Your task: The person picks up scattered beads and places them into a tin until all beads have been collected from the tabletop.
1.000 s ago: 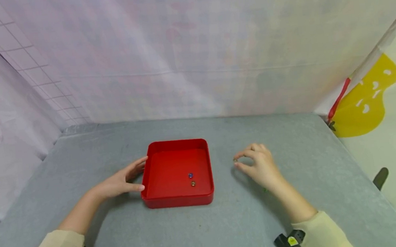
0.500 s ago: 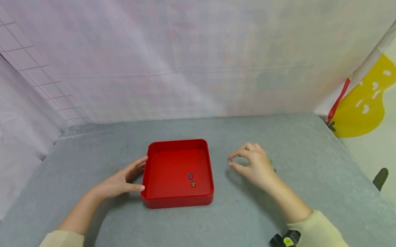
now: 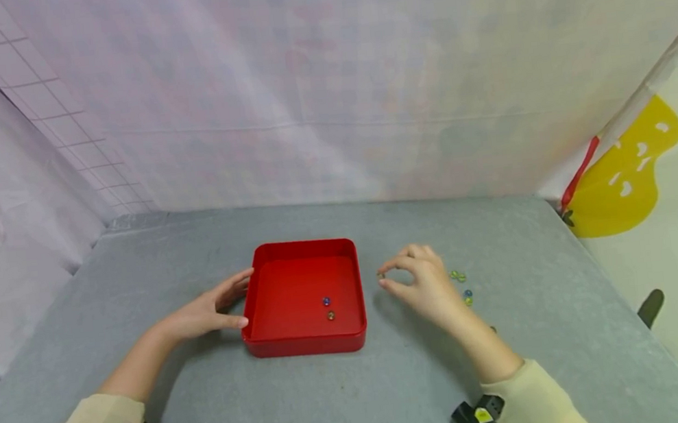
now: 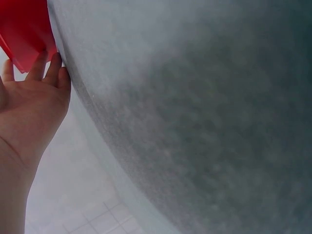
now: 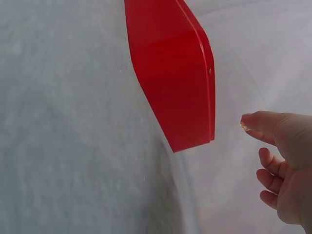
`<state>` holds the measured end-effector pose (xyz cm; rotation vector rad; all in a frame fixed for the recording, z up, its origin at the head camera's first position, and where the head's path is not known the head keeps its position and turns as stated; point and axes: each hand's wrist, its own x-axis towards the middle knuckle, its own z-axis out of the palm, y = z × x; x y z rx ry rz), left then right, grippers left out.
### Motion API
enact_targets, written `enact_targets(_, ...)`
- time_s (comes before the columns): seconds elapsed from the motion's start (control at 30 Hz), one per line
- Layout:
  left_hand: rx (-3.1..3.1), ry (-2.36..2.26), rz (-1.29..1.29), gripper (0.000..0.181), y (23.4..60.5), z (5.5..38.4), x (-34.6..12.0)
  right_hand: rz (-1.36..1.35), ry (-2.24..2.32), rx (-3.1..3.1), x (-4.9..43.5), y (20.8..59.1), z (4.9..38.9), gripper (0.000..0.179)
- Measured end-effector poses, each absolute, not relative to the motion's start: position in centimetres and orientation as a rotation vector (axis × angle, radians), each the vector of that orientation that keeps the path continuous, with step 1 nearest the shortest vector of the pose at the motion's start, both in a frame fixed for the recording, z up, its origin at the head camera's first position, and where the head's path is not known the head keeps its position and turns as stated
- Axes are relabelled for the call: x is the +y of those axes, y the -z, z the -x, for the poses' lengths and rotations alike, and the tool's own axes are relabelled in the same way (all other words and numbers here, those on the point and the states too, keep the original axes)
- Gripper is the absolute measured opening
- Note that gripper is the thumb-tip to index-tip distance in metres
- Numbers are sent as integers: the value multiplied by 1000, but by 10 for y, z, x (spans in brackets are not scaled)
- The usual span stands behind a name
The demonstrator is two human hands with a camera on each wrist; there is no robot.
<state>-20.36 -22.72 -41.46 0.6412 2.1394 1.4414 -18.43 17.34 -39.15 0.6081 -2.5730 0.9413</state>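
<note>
A square red tray holds a blue marble and an amber marble near its right front. My left hand touches the tray's left wall, fingers extended and thumb at the rim; the left wrist view shows those fingers against the red side. To the right of the tray, raised over the table, my right hand pinches a small marble between thumb and forefinger. Fingertips mostly hide that marble, though a glint of it shows in the right wrist view.
Several yellow-green marbles and a blue one lie on the grey table right of my right hand. A dark marble peeks out beside the right forearm. Pale curtains hang behind and at the sides.
My right hand has moved left toward the tray with its pinched marble, uncovering the loose marbles behind it. The left hand and the tray have stayed still.
</note>
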Motion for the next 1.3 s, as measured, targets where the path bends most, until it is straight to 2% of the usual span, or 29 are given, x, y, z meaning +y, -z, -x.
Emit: enact_targets(1.3, 2148, -1438, -654, 84, 417, 205, -228, -729, -988, -2608, 124, 399, 179, 17)
